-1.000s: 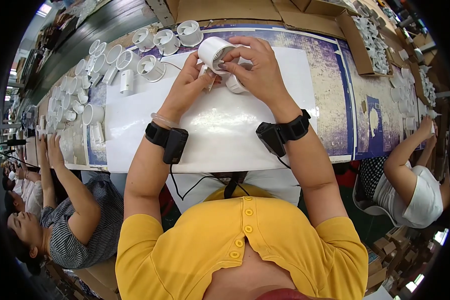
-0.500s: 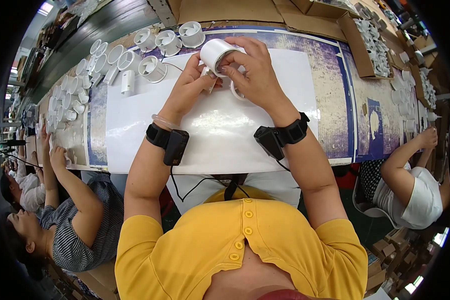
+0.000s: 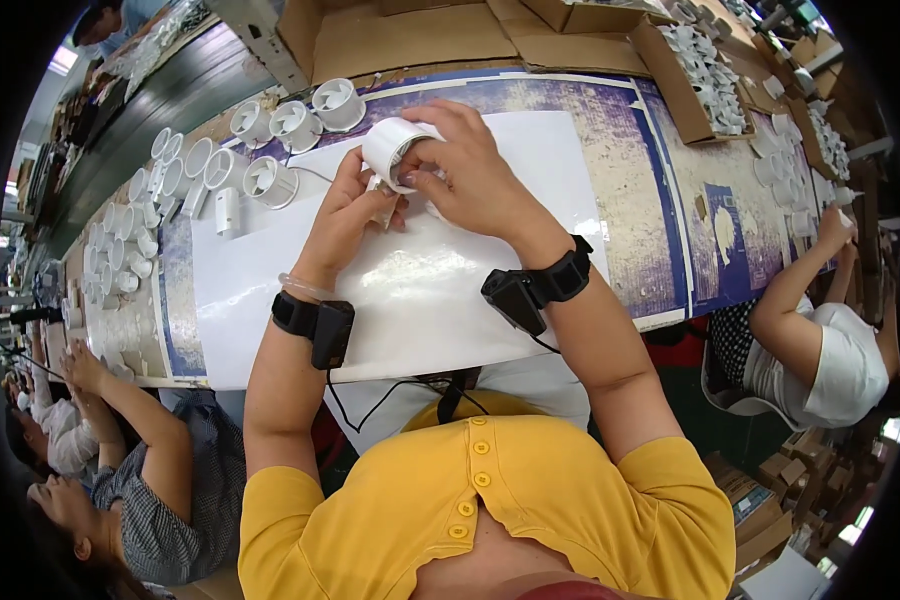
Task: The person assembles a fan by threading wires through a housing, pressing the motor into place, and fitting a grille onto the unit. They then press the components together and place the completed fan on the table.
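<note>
Above the white sheet (image 3: 420,310), a short white plastic cylinder (image 3: 390,145) is tilted between my two hands. My right hand (image 3: 470,185) grips it from the right, with finger and thumb tips inside its open end. On the other side my left hand (image 3: 350,205) is closed at the cylinder's lower left. A small white part shows between the left fingertips; whether it is joined to the cylinder I cannot tell. Left of my hands stands a white round housing with fan blades (image 3: 270,183), a thin wire trailing from it. Beside it is a small upright white tube (image 3: 227,212).
Several more fan housings (image 3: 295,126) line the table's far left side, with many empty white cylinders (image 3: 120,225) farther left. Cardboard boxes (image 3: 410,40) border the back; one box of white parts (image 3: 695,85) sits far right. People work at left (image 3: 170,480) and right (image 3: 820,370).
The whole view has shifted, so the table's contents sit differently in the picture. Both hands keep hold of the white cylinder, its open end still turned toward the right hand.
</note>
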Demonstrator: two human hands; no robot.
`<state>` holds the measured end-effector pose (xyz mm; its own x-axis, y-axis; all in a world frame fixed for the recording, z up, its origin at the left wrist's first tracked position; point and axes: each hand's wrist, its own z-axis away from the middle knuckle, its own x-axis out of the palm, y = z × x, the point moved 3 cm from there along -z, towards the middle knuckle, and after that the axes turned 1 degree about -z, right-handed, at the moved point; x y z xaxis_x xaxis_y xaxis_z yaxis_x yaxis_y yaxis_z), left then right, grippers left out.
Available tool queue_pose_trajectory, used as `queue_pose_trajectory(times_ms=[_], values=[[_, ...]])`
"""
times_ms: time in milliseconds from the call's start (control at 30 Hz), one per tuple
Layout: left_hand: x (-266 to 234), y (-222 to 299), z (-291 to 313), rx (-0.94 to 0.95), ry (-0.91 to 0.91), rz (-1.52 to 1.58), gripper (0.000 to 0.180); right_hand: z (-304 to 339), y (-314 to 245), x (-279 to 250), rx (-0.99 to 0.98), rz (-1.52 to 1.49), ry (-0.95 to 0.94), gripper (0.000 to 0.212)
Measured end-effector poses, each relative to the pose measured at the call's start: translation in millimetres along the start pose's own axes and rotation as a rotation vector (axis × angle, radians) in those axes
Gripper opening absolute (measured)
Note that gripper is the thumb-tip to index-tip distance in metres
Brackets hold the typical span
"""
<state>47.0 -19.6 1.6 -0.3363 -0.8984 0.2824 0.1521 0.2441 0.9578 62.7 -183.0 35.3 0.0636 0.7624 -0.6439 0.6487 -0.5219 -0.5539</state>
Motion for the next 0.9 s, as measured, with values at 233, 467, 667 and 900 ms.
queue_pose_trajectory(times_ms=[233, 467, 667, 900], values=[[-2, -1, 5, -0.097, -0.091, -0.002, 0.05, 4, 9, 4, -0.09, -0.087, -0.051, 0.009], [6, -2, 10, -0.069, -0.145, -0.045, 0.05, 7, 16, 3, -0.116, -0.122, -0.049, 0.009], [-4, -3, 11, -0.069, -0.017, -0.122, 0.047, 6, 5, 8, -0.095, -0.073, -0.027, 0.007], [-10, -6, 5, -0.049, -0.048, -0.131, 0.048, 6, 9, 8, -0.067, -0.073, 0.07, 0.007]])
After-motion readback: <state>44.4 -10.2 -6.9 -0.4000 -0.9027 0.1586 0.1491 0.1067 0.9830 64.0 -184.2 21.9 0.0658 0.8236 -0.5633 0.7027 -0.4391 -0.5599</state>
